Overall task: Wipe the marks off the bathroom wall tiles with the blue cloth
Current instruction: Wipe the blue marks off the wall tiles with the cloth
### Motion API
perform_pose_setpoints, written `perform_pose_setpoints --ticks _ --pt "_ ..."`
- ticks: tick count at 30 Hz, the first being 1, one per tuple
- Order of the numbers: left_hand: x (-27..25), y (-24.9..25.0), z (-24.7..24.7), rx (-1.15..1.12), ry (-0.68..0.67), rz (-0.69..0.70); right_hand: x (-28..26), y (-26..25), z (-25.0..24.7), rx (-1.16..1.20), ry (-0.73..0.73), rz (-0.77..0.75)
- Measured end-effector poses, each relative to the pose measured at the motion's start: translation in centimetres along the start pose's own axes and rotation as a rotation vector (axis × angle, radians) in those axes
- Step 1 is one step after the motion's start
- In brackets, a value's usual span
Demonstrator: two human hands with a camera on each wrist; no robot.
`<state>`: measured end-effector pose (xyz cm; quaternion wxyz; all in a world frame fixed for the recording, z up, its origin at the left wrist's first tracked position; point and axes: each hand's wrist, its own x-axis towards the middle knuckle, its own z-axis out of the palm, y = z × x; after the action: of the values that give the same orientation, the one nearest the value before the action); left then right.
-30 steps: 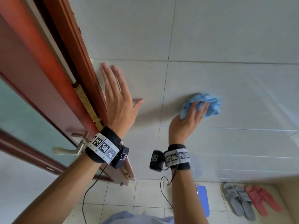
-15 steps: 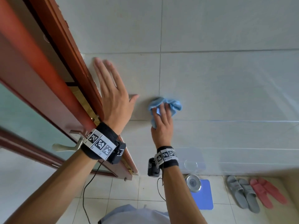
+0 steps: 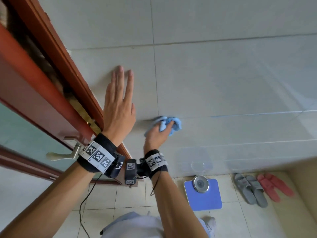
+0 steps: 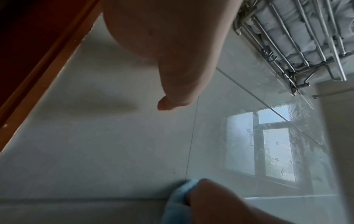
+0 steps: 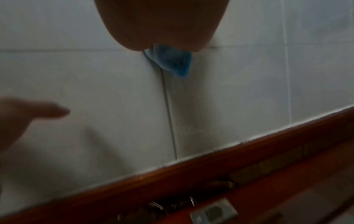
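Right hand (image 3: 157, 134) grasps the bunched cloth (image 3: 171, 123), fingers curled round it, pressing it onto the wall tiles (image 3: 223, 79) right where a vertical grout line meets a horizontal one. Cloth sits just right of the left hand (image 3: 118, 107), low on the wall. Left hand is flat against the tile, fingers straight and together, thumb out to the side, holding nothing (palm side hidden from the head view). It lies just beside the red-brown door frame (image 3: 72, 69).

Left wrist view: thumb (image 4: 172, 98) hangs off the tile, cloth (image 4: 178, 201) and right hand (image 4: 229, 204) at the bottom edge, on the grout line. A window reflection (image 4: 268, 145) shows on the glossy tile, with smears across it. A metal rack (image 4: 298, 45) is mounted higher up.

Right wrist view is blurred: a corner of the cloth (image 5: 172, 60) pokes out below the palm, touching the tile at the grout line; left thumb (image 5: 47, 110) to the left.

Door handle (image 3: 63, 152) under the left wrist. On the floor: a blue scale (image 3: 203, 194), grey slippers (image 3: 250, 189), pink slippers (image 3: 272, 186).
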<state>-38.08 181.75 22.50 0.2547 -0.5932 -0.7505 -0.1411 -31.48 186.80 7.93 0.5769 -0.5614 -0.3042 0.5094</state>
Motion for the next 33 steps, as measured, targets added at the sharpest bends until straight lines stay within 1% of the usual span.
perform_pose_setpoints --ticks 3,7,11,14,18,22,24,26,29,31,33 --pt "-0.2 0.5 0.4 -0.015 0.003 0.015 -1.7 0.7 0.2 -0.090 -0.105 -0.097" --pt "-0.3 1.0 0.3 -0.071 0.022 0.022 -1.0 3.0 -2.5 -0.292 -0.186 -0.271" --pt "-0.3 1.6 0.1 -0.083 0.016 0.028 0.2 4.5 -5.7 -0.562 -0.274 -0.590" --pt "-0.5 2.0 0.3 -0.080 0.004 0.052 1.5 4.1 -7.4 -0.690 -0.299 -0.754" --pt "-0.3 3.4 0.7 -0.082 0.001 0.047 2.2 3.0 -8.5 -0.740 -0.367 -0.823" --pt "0.4 5.9 0.7 -0.128 0.033 0.062 2.1 2.1 -8.8 -0.857 -0.576 -0.930" --pt "0.9 7.0 0.6 -0.132 0.037 0.075 2.3 1.9 -8.9 -0.898 -0.633 -0.906" --pt "1.4 7.5 0.3 -0.127 0.049 0.072 2.9 1.9 -9.3 -0.935 -0.658 -0.896" --pt "2.1 7.9 -0.1 -0.120 0.063 0.074 4.4 1.4 -10.3 -0.921 -0.675 -0.935" --pt "2.4 8.2 -0.2 -0.116 0.073 0.079 5.2 1.0 -11.1 -0.907 -0.664 -0.955" --pt "2.5 8.5 -0.2 -0.116 0.087 0.087 6.1 0.9 -12.2 -0.896 -0.615 -0.938"
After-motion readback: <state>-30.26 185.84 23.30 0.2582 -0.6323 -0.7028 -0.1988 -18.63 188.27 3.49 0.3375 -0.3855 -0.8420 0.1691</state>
